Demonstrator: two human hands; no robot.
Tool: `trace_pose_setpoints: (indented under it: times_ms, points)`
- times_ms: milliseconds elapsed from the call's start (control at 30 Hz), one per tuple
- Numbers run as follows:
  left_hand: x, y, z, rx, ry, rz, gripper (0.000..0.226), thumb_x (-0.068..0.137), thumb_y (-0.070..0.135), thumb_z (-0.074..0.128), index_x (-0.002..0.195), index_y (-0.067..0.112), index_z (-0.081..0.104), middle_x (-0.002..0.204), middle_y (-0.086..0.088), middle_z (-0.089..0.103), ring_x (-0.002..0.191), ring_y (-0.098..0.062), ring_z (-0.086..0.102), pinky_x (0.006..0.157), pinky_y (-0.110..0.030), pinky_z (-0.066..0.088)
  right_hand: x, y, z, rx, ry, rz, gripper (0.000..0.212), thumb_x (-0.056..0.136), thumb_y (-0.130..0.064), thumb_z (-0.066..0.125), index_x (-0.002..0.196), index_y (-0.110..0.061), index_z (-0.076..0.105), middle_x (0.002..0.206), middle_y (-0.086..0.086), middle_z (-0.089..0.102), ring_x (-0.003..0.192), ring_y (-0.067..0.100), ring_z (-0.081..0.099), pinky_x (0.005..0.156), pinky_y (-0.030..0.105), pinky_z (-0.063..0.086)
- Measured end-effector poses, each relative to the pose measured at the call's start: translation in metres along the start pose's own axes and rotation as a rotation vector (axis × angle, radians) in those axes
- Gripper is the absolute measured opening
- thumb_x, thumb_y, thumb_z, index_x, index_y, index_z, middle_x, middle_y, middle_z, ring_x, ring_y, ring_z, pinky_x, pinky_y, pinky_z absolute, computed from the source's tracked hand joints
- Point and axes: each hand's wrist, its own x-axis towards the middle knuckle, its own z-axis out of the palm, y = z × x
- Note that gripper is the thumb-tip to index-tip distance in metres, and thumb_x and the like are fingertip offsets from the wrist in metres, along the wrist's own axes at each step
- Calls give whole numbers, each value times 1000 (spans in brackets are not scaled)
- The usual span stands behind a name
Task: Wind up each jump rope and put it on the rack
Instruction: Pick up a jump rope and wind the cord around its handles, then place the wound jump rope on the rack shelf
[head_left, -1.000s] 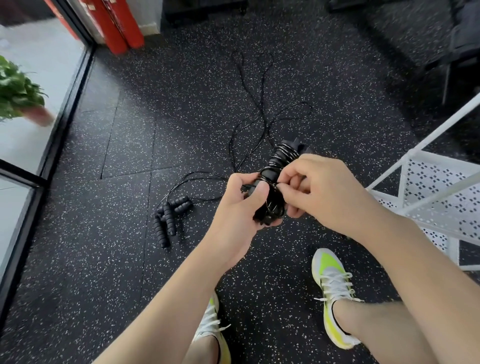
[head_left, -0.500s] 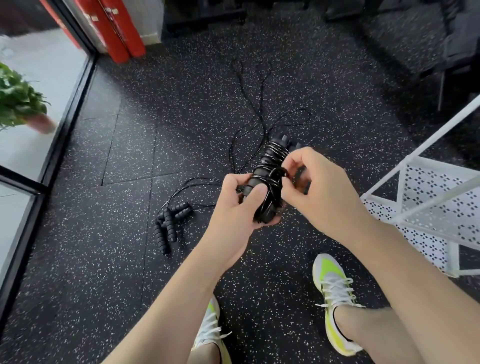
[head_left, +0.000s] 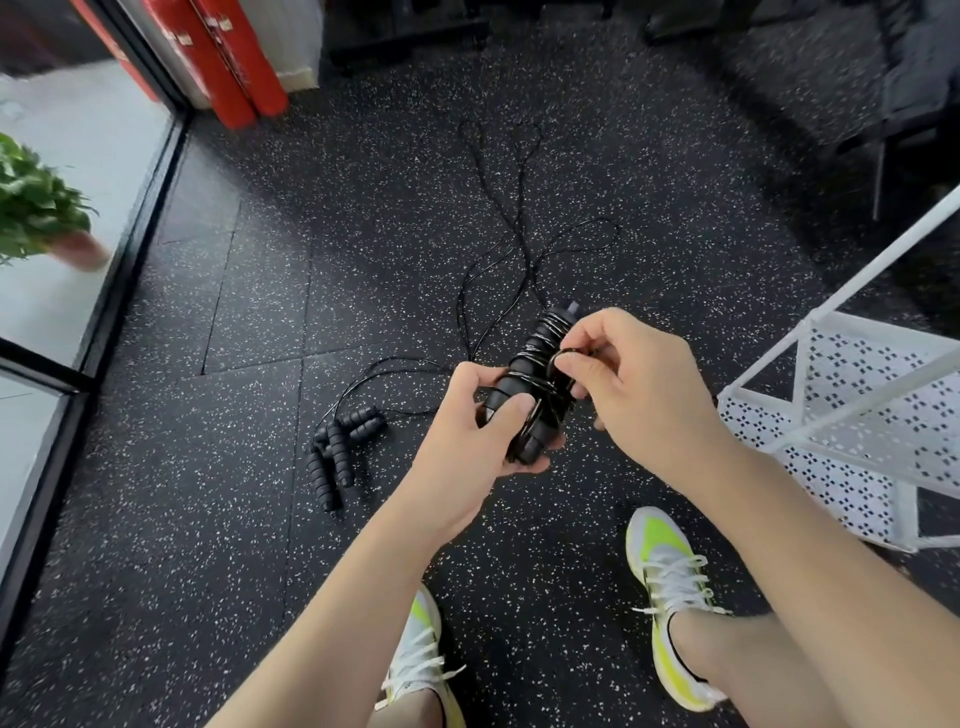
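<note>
A black jump rope bundle (head_left: 540, 358), its cord wound round the paired handles, is held upright in front of me. My left hand (head_left: 470, 441) grips the bundle's lower end, thumb across the front. My right hand (head_left: 634, 384) pinches a small loop of cord at the bundle's right side. On the floor to the left lie the ribbed black handles (head_left: 337, 452) of other jump ropes, with their thin cords (head_left: 498, 218) trailing away across the floor. The white rack (head_left: 852, 400) stands at the right.
The floor is dark speckled rubber. My two feet in white and yellow shoes (head_left: 670, 587) stand below my arms. A glass wall with a black frame (head_left: 119, 291) runs along the left, a potted plant (head_left: 36, 208) behind it. Red cylinders (head_left: 223, 67) stand at top left; dark equipment sits at top right.
My right hand has shifted up along the bundle and now pinches a loop of cord near its middle. The bundle has tilted a little more upright. The view has moved slightly.
</note>
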Motion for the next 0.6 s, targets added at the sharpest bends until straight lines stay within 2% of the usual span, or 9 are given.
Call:
trace_pose_setpoints:
  times_ms: [67, 100, 200, 333, 433, 467, 533, 600]
  points:
    - [0, 3, 1, 9, 7, 22, 12, 107, 9, 51, 117, 13, 47, 112, -21, 70, 92, -45, 73, 73, -45, 59, -1, -3, 4, 183, 87, 85, 10, 97, -18, 65, 93, -26, 61, 71, -4, 66, 58, 8, 63, 50, 27, 52]
    - [1, 4, 1, 19, 9, 35, 12, 107, 9, 51, 116, 13, 47, 110, -20, 71, 92, -44, 73, 73, -44, 59, -1, -4, 5, 251, 117, 116, 9, 97, -16, 64, 93, -24, 61, 71, -2, 65, 56, 7, 60, 47, 25, 50]
    - [1, 4, 3, 57, 3, 62, 11, 106, 10, 52, 115, 15, 47, 107, -17, 72, 90, -40, 74, 75, -46, 61, 1, -4, 8, 346, 163, 169, 8, 94, -15, 67, 93, -22, 65, 75, 2, 65, 55, 8, 58, 45, 25, 48]
    - [1, -1, 12, 18, 41, 83, 16, 107, 13, 52, 121, 13, 45, 111, -19, 72, 91, -41, 74, 76, -49, 61, 2, -3, 2, 333, 173, 123, 9, 88, -15, 76, 91, -23, 71, 75, -7, 69, 58, 5, 61, 46, 21, 49]
    - [2, -8, 24, -43, 107, 65, 16, 107, 16, 52, 123, 13, 48, 111, -15, 74, 95, -39, 74, 76, -47, 61, -4, 3, 0, 310, 169, 133, 22, 86, -24, 80, 102, -26, 66, 93, -12, 67, 77, 6, 64, 58, 26, 55]
    - [4, -11, 28, -44, 130, 53, 17, 107, 18, 53, 124, 15, 50, 114, -14, 73, 99, -36, 74, 80, -49, 61, -6, 8, 0, 267, 182, 150, 29, 85, -30, 80, 108, -28, 63, 102, -14, 65, 87, 6, 64, 67, 29, 57]
    - [4, -13, 37, -38, 163, 34, 21, 106, 23, 55, 127, 19, 52, 121, -9, 70, 106, -29, 72, 93, -55, 58, -13, 14, -2, 226, 188, 201, 39, 87, -42, 76, 117, -31, 55, 112, -16, 61, 100, 4, 62, 84, 28, 55]
    - [-1, -12, 49, -45, 155, 45, 25, 106, 26, 56, 130, 27, 50, 122, -7, 69, 108, -26, 71, 99, -54, 55, -23, 16, -6, 349, 159, 284, 50, 85, -56, 71, 124, -33, 50, 112, -17, 64, 103, 3, 65, 88, 33, 57]
